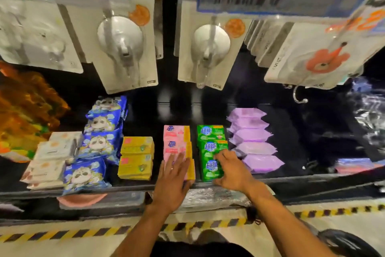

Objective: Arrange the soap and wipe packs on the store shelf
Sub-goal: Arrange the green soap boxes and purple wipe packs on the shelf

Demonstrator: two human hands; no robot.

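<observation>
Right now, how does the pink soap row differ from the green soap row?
The pink soap row is pink with yellow edges; the green soap row is green. The left hand lies flat on the pink soap row; the right hand grips the green soap row's front pack. Both run front to back, three packs each.

Glossy plastic wipe packs (253,135), black shelf (145,189)

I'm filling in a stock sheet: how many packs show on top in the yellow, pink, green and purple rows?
Yellow soap packs: 2
Pink soap packs: 3, the front one partly under the left hand
Green soap packs: 3
Purple wipe packs: 5
Total: 13
</observation>
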